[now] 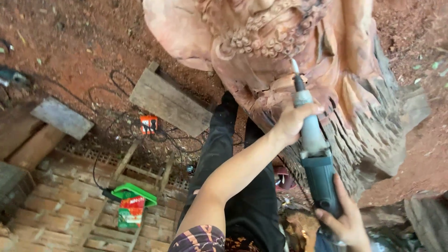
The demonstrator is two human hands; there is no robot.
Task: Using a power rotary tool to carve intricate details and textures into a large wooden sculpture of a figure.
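A large reddish wood carving [261, 42] with curled, beaded relief fills the upper middle. Its lower right side is rough, bark-like trunk [373, 121]. A slim power grinder [313, 144], with a grey neck and a dark teal body, points up at the carving, and its thin bit [294, 66] touches the wood just below the beaded curls. My left hand [291, 122] wraps the grey neck. My right hand [345, 221] holds the rear of the body at the bottom right. My legs in black trousers [224, 154] stand below the carving.
Red sawdust covers the ground. A grey wooden plank [168, 102] lies left of the carving, with an orange power socket [149, 124] and black cables [116, 88] near it. Lower left, a green package [133, 205] rests on a wooden frame over a brick floor [60, 210].
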